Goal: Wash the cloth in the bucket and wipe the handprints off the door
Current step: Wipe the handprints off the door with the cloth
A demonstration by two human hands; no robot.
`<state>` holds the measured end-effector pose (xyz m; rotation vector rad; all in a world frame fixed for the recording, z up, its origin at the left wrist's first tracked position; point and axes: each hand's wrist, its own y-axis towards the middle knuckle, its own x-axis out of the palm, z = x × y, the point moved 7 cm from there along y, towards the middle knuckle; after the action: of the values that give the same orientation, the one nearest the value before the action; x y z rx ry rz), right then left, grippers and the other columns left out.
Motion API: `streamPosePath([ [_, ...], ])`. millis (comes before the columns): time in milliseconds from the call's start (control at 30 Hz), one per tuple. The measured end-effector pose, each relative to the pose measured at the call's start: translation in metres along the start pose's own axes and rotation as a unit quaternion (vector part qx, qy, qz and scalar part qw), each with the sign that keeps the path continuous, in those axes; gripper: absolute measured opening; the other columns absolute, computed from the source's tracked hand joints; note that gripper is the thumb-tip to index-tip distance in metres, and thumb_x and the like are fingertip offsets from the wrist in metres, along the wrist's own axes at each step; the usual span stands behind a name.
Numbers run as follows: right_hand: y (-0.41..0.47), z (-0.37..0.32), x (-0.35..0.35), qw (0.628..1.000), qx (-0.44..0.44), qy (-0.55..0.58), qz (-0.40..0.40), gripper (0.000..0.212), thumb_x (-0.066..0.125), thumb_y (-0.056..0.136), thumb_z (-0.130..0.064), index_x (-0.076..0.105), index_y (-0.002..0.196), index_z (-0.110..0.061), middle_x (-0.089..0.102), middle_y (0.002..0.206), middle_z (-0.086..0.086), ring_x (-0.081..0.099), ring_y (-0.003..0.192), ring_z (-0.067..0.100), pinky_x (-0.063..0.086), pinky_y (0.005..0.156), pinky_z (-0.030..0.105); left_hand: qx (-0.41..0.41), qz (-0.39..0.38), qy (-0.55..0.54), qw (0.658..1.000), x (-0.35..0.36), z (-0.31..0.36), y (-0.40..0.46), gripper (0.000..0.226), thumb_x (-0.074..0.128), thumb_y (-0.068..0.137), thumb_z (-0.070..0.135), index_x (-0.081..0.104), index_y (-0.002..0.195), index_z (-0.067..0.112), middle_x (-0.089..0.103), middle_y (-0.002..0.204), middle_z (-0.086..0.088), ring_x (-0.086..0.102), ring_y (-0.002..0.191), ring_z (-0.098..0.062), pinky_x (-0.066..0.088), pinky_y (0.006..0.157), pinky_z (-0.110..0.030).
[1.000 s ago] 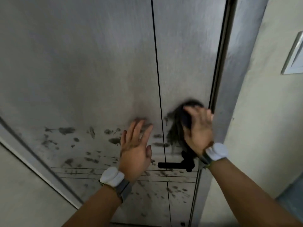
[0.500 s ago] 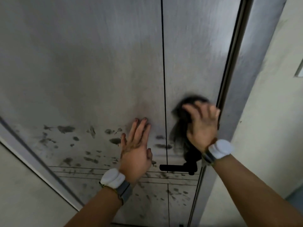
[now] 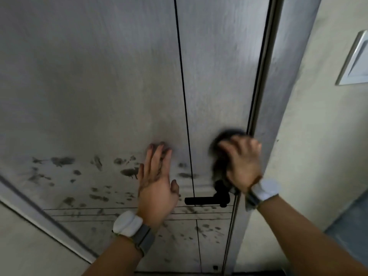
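Observation:
A grey door [image 3: 99, 86] fills the view, its lower part covered with dark handprints [image 3: 61, 161]. My right hand [image 3: 242, 166] presses a dark cloth [image 3: 218, 156] flat against the door near its right edge, just above the black lever handle [image 3: 207, 200]. The cloth and hand are blurred by motion. My left hand [image 3: 157, 184] rests flat on the door with straight fingers, left of the vertical groove, and its fingers are smudged with dirt. The bucket is out of view.
The door frame [image 3: 278, 96] runs along the right, with a cream wall [image 3: 318, 136] beyond it and a white wall plate [image 3: 356, 60] high on the right. A cream wall [image 3: 29, 246] lies at the lower left.
My right hand has rubbed the cloth a little toward the door's right edge. The left hand has stayed flat in the same place on the door.

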<state>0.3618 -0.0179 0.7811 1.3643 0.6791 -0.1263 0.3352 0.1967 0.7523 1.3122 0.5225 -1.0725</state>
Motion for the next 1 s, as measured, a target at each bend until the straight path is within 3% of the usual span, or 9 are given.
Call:
streamPosePath([
  [100, 0.027, 0.024, -0.014, 0.985, 0.142, 0.028, 0.090, 0.066, 0.045, 0.062, -0.016, 0.044, 0.127, -0.021, 0.038, 0.123, 0.011, 0.040, 0.107, 0.035, 0.034, 0.095, 0.052, 0.024, 0.003, -0.020, 1.000, 0.007, 0.010, -0.003, 0.086, 0.065, 0.074, 0.012, 0.028, 0.151, 0.019, 0.018, 0.160, -0.002, 0.014, 0.148, -0.025, 0.028, 0.112, -0.054],
  [200, -0.001, 0.004, 0.011, 0.989, 0.113, 0.002, 0.095, 0.062, 0.056, 0.063, -0.010, 0.044, 0.124, -0.020, 0.036, 0.120, 0.011, 0.037, 0.109, 0.034, 0.037, 0.094, 0.054, 0.044, -0.016, -0.014, 0.999, 0.015, 0.020, -0.005, 0.086, 0.065, 0.073, 0.011, 0.028, 0.151, 0.021, 0.018, 0.160, -0.001, 0.013, 0.148, -0.024, 0.026, 0.115, -0.049],
  [333, -0.072, -0.009, 0.038, 0.997, 0.041, -0.028, -0.063, 0.072, 0.083, 0.047, -0.002, 0.061, 0.114, -0.013, 0.056, 0.114, 0.019, 0.036, 0.105, 0.036, 0.050, 0.076, 0.059, 0.044, -0.060, -0.003, 0.997, 0.025, 0.029, -0.010, 0.085, 0.061, 0.076, 0.015, 0.023, 0.152, 0.024, 0.007, 0.162, 0.000, -0.001, 0.150, -0.023, 0.018, 0.119, -0.046],
  [433, -0.067, -0.008, 0.030, 0.985, 0.080, 0.080, -0.133, 0.064, 0.072, 0.046, 0.002, 0.063, 0.109, -0.008, 0.060, 0.111, 0.020, 0.039, 0.101, 0.036, 0.051, 0.074, 0.055, 0.036, -0.092, -0.003, 0.995, 0.031, 0.040, -0.013, 0.085, 0.059, 0.079, 0.018, 0.017, 0.152, 0.028, -0.004, 0.162, 0.003, -0.010, 0.149, -0.019, 0.019, 0.118, -0.046],
  [567, -0.019, 0.018, -0.043, 0.983, 0.132, 0.116, 0.059, 0.053, 0.047, 0.068, -0.006, 0.053, 0.120, -0.014, 0.050, 0.118, 0.017, 0.045, 0.105, 0.040, 0.040, 0.095, 0.045, 0.047, -0.091, -0.027, 0.994, 0.033, 0.056, -0.015, 0.085, 0.063, 0.079, 0.017, 0.020, 0.152, 0.028, -0.002, 0.162, 0.002, -0.010, 0.149, -0.018, 0.022, 0.117, -0.047],
  [667, 0.020, 0.053, -0.073, 0.969, 0.144, 0.084, 0.182, 0.049, 0.050, 0.075, -0.005, 0.050, 0.123, -0.017, 0.047, 0.121, 0.014, 0.042, 0.109, 0.035, 0.030, 0.103, 0.031, 0.062, -0.079, -0.038, 0.994, 0.035, 0.070, -0.009, 0.086, 0.064, 0.077, 0.015, 0.024, 0.151, 0.027, 0.002, 0.161, 0.002, -0.005, 0.149, -0.020, 0.024, 0.116, -0.047],
  [767, -0.001, 0.061, -0.044, 0.980, 0.163, 0.015, 0.110, 0.047, 0.052, 0.075, -0.006, 0.049, 0.121, -0.014, 0.050, 0.120, 0.022, 0.041, 0.106, 0.038, 0.036, 0.096, 0.043, 0.076, -0.074, -0.036, 0.994, 0.035, 0.084, -0.004, 0.086, 0.065, 0.076, 0.017, 0.023, 0.151, 0.028, 0.002, 0.161, 0.002, -0.004, 0.149, -0.022, 0.022, 0.118, -0.044],
  [900, -0.101, 0.058, -0.007, 0.962, 0.246, 0.108, -0.051, 0.045, 0.045, 0.069, -0.009, 0.054, 0.113, -0.004, 0.051, 0.112, 0.022, 0.043, 0.101, 0.038, 0.045, 0.085, 0.053, 0.071, -0.077, -0.029, 0.994, 0.038, 0.089, -0.006, 0.083, 0.063, 0.079, 0.020, 0.022, 0.151, 0.029, 0.000, 0.161, 0.004, -0.008, 0.149, -0.024, 0.018, 0.120, -0.041],
  [1000, -0.110, 0.061, -0.023, 0.948, 0.264, 0.170, -0.047, 0.050, 0.046, 0.064, 0.007, 0.055, 0.111, -0.006, 0.051, 0.108, 0.014, 0.043, 0.100, 0.029, 0.047, 0.083, 0.050, 0.070, -0.078, -0.024, 0.994, 0.042, 0.090, -0.008, 0.082, 0.061, 0.080, 0.019, 0.021, 0.151, 0.030, -0.001, 0.162, 0.005, -0.010, 0.149, -0.021, 0.017, 0.120, -0.041],
])
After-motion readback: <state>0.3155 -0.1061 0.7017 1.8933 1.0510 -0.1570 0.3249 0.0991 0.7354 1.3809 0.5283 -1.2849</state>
